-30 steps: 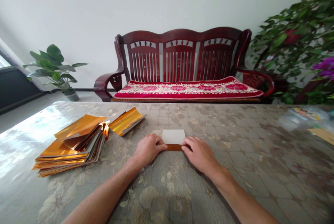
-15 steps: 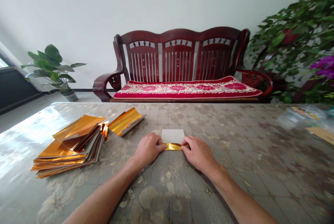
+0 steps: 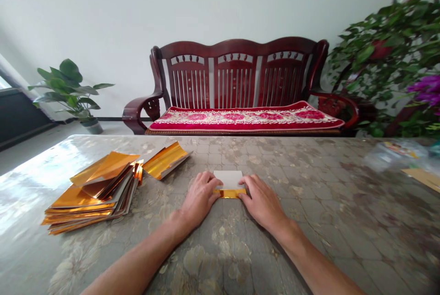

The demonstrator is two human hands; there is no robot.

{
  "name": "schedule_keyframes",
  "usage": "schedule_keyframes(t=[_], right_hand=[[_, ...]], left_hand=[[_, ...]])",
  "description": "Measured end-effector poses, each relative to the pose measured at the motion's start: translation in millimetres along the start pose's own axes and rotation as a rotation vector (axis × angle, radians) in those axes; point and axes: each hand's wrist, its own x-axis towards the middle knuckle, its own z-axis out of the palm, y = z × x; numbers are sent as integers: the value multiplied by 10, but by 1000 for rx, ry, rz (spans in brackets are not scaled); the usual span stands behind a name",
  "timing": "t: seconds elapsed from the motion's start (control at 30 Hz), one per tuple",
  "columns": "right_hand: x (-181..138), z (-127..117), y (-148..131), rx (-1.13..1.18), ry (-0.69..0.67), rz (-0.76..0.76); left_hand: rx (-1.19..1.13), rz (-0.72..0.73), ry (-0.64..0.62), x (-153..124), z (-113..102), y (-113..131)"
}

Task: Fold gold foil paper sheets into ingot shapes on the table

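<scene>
A sheet of gold foil paper (image 3: 228,178) lies on the table before me, its pale back facing up. Along its near edge a gold strip (image 3: 233,193) is folded over. My left hand (image 3: 201,193) is at the left end of this strip, thumb at the near fold and fingers curled over the top. At the right end, my right hand (image 3: 260,196) has the strip between its thumb and fingers in the same way. The fingertips hide both ends of the fold.
A stack of gold foil papers (image 3: 82,205) sits on the table (image 3: 309,258) to the left, with a loose curled gold sheet (image 3: 167,159) beside it. Clear plastic packaging (image 3: 395,153) and a brown card (image 3: 424,178) lie far right. Behind the table stands a wooden bench (image 3: 235,79).
The gold strip, bowed and partly lifted before, now lies flatter and straighter. Fingers of both hands have extended forward over the paper, while the thumbs stay at the near edge.
</scene>
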Motion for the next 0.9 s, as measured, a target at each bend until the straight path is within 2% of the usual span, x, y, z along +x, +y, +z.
schedule_keyframes(t=[0.07,0.13,0.23,0.33,0.47,0.7,0.9], right_hand=[[-33,-24,-13,-68,16,-101],[-70,-42,-34,-136,13,-218],[-115,-51,-70,-190,-9,-370],[-142,-46,-96,-211,-38,-426],[-183,-51,-74,-255,-57,-387],[-266,-92,104,-236,-21,-291],[-160,-45,145,38,135,-127]], left_hand=[[18,142,-85,-31,16,25],[89,224,-154,-67,19,58],[234,251,-194,-126,5,120],[351,269,-217,-176,-11,183],[418,302,-249,-222,-44,223],[409,243,-262,-325,-127,157],[306,271,-138,-352,-64,-19]])
